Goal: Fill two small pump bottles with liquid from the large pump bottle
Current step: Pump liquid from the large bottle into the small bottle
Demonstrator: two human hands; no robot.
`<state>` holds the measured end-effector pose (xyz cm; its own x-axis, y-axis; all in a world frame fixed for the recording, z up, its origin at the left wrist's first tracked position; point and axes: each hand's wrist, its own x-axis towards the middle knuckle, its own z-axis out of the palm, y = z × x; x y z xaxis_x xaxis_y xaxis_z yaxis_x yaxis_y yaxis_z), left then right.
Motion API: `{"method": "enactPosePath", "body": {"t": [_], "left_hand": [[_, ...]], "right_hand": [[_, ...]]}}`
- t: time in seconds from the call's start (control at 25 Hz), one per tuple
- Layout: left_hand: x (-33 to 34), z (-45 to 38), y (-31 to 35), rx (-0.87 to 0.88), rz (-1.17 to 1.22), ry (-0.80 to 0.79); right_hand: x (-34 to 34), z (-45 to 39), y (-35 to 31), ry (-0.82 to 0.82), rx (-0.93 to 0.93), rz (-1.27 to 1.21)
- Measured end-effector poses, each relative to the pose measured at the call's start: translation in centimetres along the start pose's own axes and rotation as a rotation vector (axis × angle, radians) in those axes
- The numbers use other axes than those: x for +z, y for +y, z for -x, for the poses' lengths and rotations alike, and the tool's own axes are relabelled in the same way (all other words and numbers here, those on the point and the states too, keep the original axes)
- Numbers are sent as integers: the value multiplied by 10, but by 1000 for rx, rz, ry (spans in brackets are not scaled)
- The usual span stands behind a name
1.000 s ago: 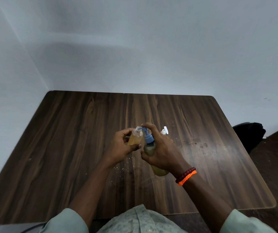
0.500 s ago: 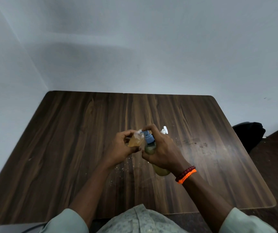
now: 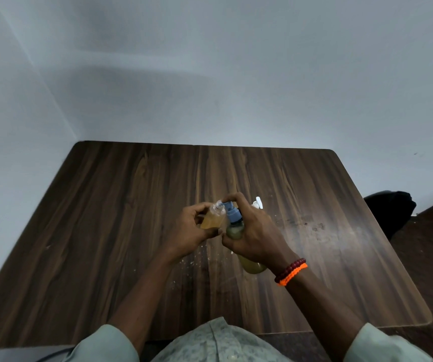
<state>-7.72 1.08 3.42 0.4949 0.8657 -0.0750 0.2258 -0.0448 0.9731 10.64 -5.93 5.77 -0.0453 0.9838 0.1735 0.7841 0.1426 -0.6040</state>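
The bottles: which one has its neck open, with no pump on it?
The small bottle with amber liquid, held in the left hand. The large bottle in the right hand carries a blue pump.

large pump bottle [image 3: 236, 228] beside small bottle [image 3: 213, 218]

Dark wooden table [image 3: 110, 231], white pump top [image 3: 257, 204] on it.

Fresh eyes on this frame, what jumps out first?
Mid-table, the left hand holds a small open bottle of amber liquid against the blue pump of a large bottle gripped by the right hand. A white pump top shows just behind the right hand. The orange and red bracelets on the right wrist stand out against the dark wood table.
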Motion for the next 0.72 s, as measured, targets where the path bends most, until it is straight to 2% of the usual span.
{"method": "enactPosePath", "body": {"t": [0.36,0.72], "left_hand": [[-1,-2,-3,-10,18,-9],[-4,-5,-2,5,19,2]], "right_hand": [[-1,0,-1,23,-19,-55],[-1,-2,2,-11,-18,-3]]}}
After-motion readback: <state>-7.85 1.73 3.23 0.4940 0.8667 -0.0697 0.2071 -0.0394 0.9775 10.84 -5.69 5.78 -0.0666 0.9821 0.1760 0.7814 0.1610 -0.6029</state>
